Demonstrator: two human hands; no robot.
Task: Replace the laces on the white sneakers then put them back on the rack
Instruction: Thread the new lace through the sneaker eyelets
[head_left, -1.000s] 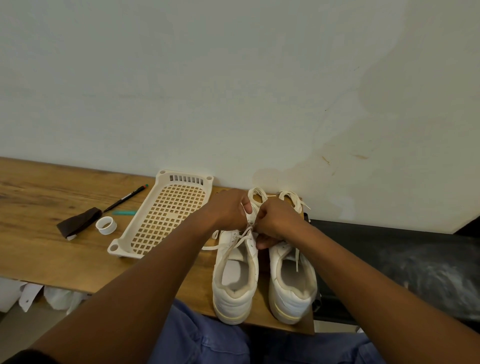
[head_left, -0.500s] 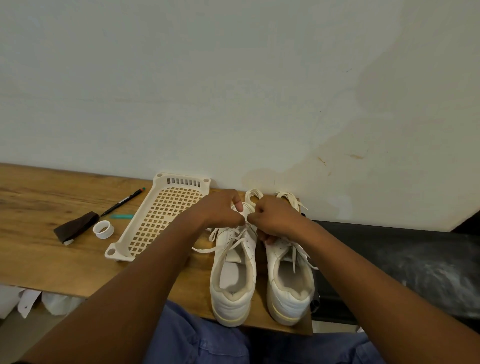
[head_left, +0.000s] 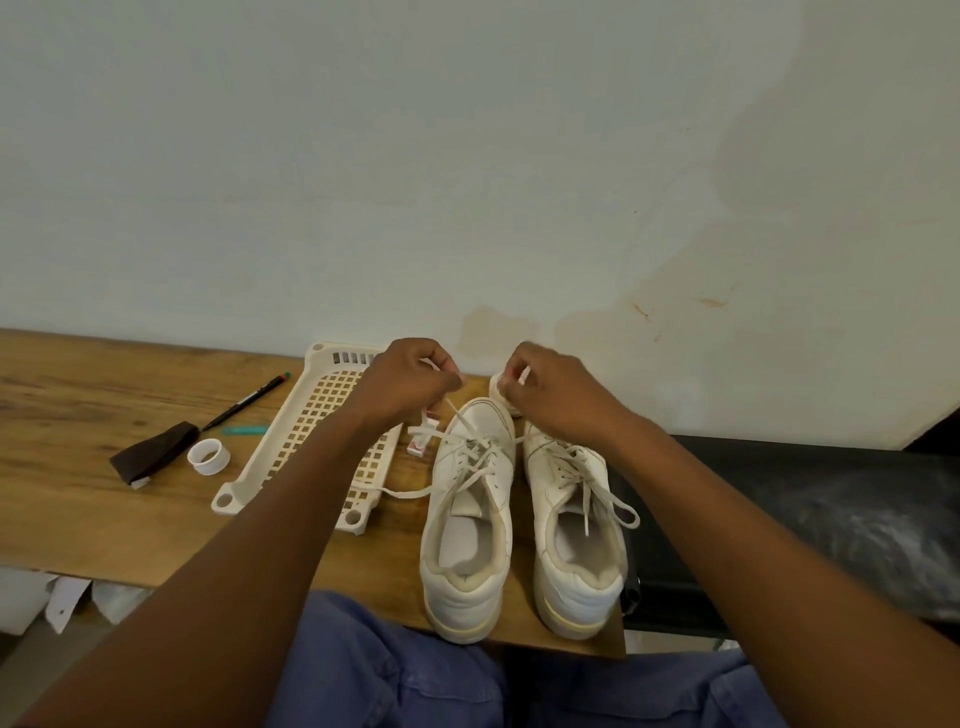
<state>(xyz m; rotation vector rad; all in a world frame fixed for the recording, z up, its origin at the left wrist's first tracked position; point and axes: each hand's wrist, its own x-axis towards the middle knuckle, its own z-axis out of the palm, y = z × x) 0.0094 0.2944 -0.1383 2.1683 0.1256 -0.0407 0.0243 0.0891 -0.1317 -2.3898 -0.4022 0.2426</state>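
Two white sneakers stand side by side on the wooden table (head_left: 78, 499), heels toward me. The left sneaker (head_left: 467, 519) has a white lace (head_left: 470, 441) threaded through its eyelets. My left hand (head_left: 410, 379) pinches one end of that lace above the toe. My right hand (head_left: 550, 389) pinches the other end, and both ends are drawn up and apart. A loose strand trails left across the table. The right sneaker (head_left: 576, 530) is laced, with a bow lying over its opening. The cream plastic rack (head_left: 291, 441) lies flat to the left of the sneakers.
Left of the rack lie a black pen (head_left: 244, 402), a teal stick (head_left: 244, 430), a white tape ring (head_left: 209, 456) and a dark brown brush (head_left: 153, 454). A small white and red item (head_left: 421, 441) sits beside the left sneaker. A black surface (head_left: 805, 509) adjoins the table on the right.
My hands have moved apart and upward from the left sneaker's tongue, pulling the lace ends taut. The view has shifted slightly.
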